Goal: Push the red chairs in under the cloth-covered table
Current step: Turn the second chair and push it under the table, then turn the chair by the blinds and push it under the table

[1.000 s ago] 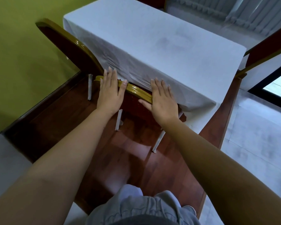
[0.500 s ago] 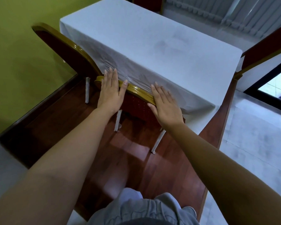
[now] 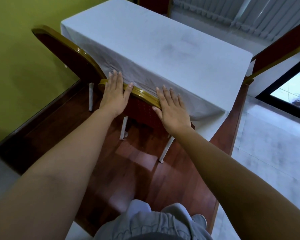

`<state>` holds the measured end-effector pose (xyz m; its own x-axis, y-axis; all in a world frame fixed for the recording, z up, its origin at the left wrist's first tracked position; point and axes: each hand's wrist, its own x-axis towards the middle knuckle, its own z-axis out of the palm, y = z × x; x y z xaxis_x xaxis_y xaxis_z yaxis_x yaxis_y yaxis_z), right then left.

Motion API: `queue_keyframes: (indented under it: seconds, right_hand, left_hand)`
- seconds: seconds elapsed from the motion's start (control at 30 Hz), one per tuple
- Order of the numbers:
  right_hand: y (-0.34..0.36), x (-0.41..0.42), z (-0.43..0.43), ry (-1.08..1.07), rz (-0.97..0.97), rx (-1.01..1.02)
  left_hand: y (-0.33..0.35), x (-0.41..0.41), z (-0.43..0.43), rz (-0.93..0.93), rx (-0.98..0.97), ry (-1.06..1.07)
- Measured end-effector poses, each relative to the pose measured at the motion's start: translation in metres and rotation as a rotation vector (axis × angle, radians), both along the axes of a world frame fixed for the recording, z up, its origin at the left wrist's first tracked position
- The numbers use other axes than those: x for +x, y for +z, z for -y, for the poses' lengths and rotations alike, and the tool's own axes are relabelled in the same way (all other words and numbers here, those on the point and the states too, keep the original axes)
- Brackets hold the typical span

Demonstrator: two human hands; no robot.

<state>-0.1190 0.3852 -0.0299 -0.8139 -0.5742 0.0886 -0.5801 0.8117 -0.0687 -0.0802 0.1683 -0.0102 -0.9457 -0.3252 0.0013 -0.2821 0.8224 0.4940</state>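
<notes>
A table under a white cloth (image 3: 163, 40) stands ahead of me. Directly before me is a red chair with a gold frame (image 3: 142, 110), its top rail pressed into the hanging cloth and its seat hidden beneath. My left hand (image 3: 113, 94) lies flat on the left end of the rail, fingers stretched over the cloth. My right hand (image 3: 171, 108) lies flat on the right part of the back. Neither hand grips. A second red chair (image 3: 68, 54) leans at the table's left side. A third (image 3: 280, 49) stands at the right, and part of a fourth (image 3: 152, 4) shows at the far end.
The table and chairs stand on a dark red wooden platform (image 3: 128, 170) with a raised border. A green wall (image 3: 24, 49) is close on the left. White tiled floor (image 3: 267, 144) and a dark-framed window (image 3: 291, 87) are on the right. My grey shorts show at the bottom.
My right hand has slid a little lower and to the right on the chair back. The chair and my left hand have barely shifted.
</notes>
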Motion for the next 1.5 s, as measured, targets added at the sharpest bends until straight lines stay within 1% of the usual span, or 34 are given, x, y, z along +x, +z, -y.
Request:
queue_keyframes:
  seconds: [0.13,0.27,0.37,0.53,0.63,0.87,1.07,1.33,1.5]
  right_hand:
    - [0.003,0.008,-0.005,0.003,0.011,-0.016]
    - [0.002,0.014,-0.029,-0.007,0.035,0.008]
    - [0.0,0.017,-0.053,-0.046,0.066,0.012]
    - [0.004,0.02,-0.095,-0.118,0.091,-0.015]
    - [0.006,0.02,-0.123,-0.15,0.086,-0.036]
    - [0.0,0.008,-0.211,-0.249,0.078,-0.017]
    - [-0.002,-0.015,-0.3,-0.355,0.09,-0.048]
    - [-0.006,-0.051,-0.411,-0.474,0.103,-0.115]
    - [-0.007,-0.082,-0.453,-0.521,0.09,-0.173]
  left_hand:
    - [0.008,0.006,-0.015,-0.024,-0.007,0.034]
    - [0.008,0.013,-0.038,-0.077,-0.075,0.001]
    - [0.004,0.014,-0.052,-0.097,-0.17,-0.033]
    - [0.004,0.015,-0.089,-0.084,-0.399,-0.117]
    - [0.001,0.015,-0.119,-0.051,-0.449,-0.141]
    - [-0.011,0.003,-0.215,0.045,-0.407,-0.311]
    - [-0.017,-0.023,-0.305,0.057,-0.33,-0.401]
    - [-0.02,-0.072,-0.405,0.062,-0.261,-0.415]
    - [-0.022,-0.114,-0.45,0.059,-0.24,-0.446]
